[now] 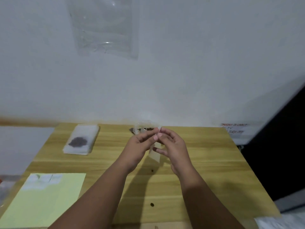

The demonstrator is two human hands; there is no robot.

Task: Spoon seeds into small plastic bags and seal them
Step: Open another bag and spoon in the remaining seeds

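Above the middle of the wooden table [206, 162], my left hand [140, 144] and my right hand [173, 144] meet and together pinch a small clear plastic bag [155, 154] by its top; the bag hangs between them. Just behind my fingertips stands a clear container with dark seeds [146, 128]. A stack of small clear bags [82, 138] lies at the far left of the table, with a dark patch of seeds on it. Two loose dark seeds [152, 204] lie on the wood near me. No spoon is in view.
A pale yellow sheet [49, 204] with small white packets [42, 180] on it lies at the near left. A large clear plastic bag [104, 25] hangs on the white wall. A white box with red writing [234, 129] and a dark object [280, 154] stand at the right.
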